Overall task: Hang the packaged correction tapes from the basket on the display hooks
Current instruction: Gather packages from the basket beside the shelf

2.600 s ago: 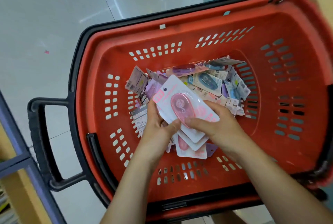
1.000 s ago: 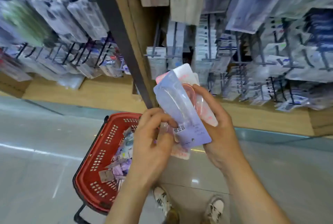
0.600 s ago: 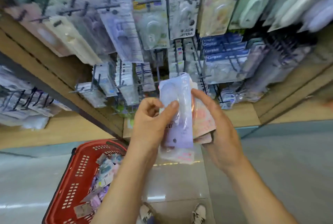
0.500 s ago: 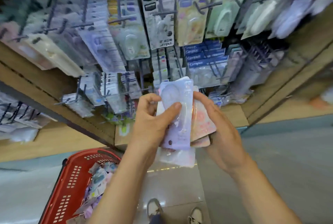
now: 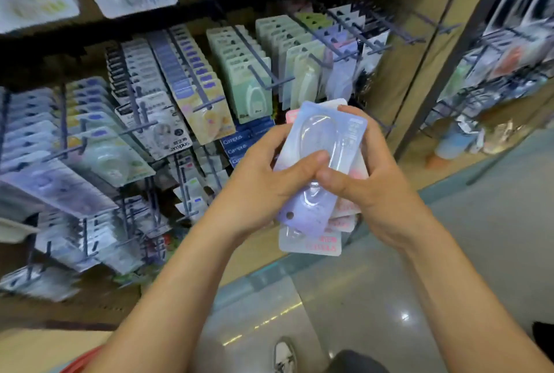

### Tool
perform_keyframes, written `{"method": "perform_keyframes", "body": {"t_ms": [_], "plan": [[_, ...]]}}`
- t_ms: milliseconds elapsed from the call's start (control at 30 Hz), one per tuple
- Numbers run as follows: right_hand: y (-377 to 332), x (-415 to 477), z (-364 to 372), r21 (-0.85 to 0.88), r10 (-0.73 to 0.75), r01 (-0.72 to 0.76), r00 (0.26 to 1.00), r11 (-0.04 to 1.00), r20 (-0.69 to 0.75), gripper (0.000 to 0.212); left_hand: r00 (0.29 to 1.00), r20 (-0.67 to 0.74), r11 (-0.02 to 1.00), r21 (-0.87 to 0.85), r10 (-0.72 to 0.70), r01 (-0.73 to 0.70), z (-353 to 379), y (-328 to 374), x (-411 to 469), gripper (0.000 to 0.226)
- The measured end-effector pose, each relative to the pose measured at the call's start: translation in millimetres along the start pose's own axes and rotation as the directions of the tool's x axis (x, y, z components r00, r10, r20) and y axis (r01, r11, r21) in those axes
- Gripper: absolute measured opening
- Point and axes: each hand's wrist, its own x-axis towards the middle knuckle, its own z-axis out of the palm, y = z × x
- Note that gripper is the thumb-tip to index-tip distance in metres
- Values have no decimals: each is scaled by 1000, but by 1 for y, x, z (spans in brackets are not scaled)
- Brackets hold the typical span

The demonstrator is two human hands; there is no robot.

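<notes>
**Packs held in both grips, facing the hooks**

The rack [image 5: 168,121] is filling the view from 8 round to 1 o'clock. Most of its hooks [image 5: 265,68] are carrying rows of carded stock, while a few toward 1 o'clock are standing bare. The floor [image 5: 449,267] is spreading from 3 to 6 o'clock, and only a red sliver of the basket [image 5: 78,363] is showing at 7 o'clock.

At centre, the left grip [image 5: 263,183] and right grip [image 5: 377,189] are both curling round a small fanned stack of packs [image 5: 311,242]. The thumbs are pressing on the front, and neither grip is holding anything else. The packs are hanging in the air just before the rack, touching no hook. The top pack [image 5: 344,139], lilac, is lying tilted, with its clear blister [image 5: 317,133] facing the camera and its hole [image 5: 289,215] pointing down toward 7 o'clock.

The packs are looking light, with stiff card backs and slick plastic fronts. The stack is therefore likely to slide apart easily, and a hard squeeze is risking a dented blister. The better hold is probably a pinch on the flat card margin near the hole end. Taking one pack at a time and turning it so the hole is leading onto a hook looks the safest way.
</notes>
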Motion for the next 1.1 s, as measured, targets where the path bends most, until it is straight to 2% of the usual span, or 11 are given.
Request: {"method": "perform_keyframes", "body": {"t_ms": [100, 200, 300, 400, 500, 567, 667, 800, 900, 967, 1100], "plan": [[-22, 2, -21, -9, -30, 30, 1000, 999, 9, 49, 985, 159, 992, 87, 73, -87, 10, 21, 14, 35], [-38, 7, -41, -10, -121, 121, 991, 993, -53, 55, 968, 215, 976, 146, 127, -160, 24, 43, 26, 36], [-55, 15, -62, 59, -240, 248, 963, 967, -123, 56, 978, 100, 956, 215, 181, -198, 35, 57, 37, 34], [-76, 27, -87, 49, -354, 365, 922, 930, -153, 52, 981, 22, 947, 257, 195, -194, 55, 67, 46, 33], [-97, 40, -107, 9, -412, 418, 900, 909, -142, 54, 982, -70, 985, 4, 175, -175, 87, 75, 58, 25], [-107, 49, -122, -25, -435, 436, 891, 900, -129, 55, 963, -178, 966, -130, 201, -225, 107, 83, 68, 20], [-123, 61, -141, -66, -446, 443, 893, 894, -57, 56, 905, -341, 937, -145, 253, -317, 128, 101, 80, 12], [-143, 75, -160, -244, -498, 498, 864, 832, 68, 51, 779, -481, 902, 63, 403, -427, 122, 127, 92, 18], [-164, 85, -170, -351, -515, 529, 846, 773, 140, 43, 711, -408, 819, 328, 572, -471, 94, 153, 96, 27], [-181, 93, -172, -373, -512, 544, 838, 751, 190, 40, 701, -323, 752, 466, 635, -467, 77, 178, 95, 28], [-210, 104, -167, -405, -506, 586, 811, 702, 295, 33, 670, -267, 670, 581, 693, -461, 63, 225, 97, 25]]}}
